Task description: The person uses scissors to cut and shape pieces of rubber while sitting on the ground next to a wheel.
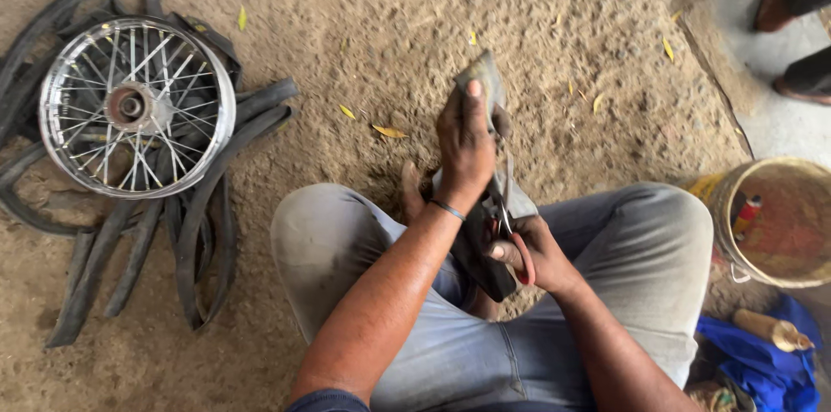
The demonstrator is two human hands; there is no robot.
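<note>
The left hand is closed around a strip of grey rubber, holding it up over the person's lap, just far of the knees. The right hand grips red-handled scissors, fingers through the loops, blades against the rubber's lower part. A spoked wheel lies on black tubes far left; a bucket stands right.

A strip of grey-black inner-tube rubber stands roughly upright over the lap, its top end pointing toward 12 o'clock. Red-handled scissors sit at its 6 o'clock end, blades against the rubber, handles toward 5 o'clock.
</note>
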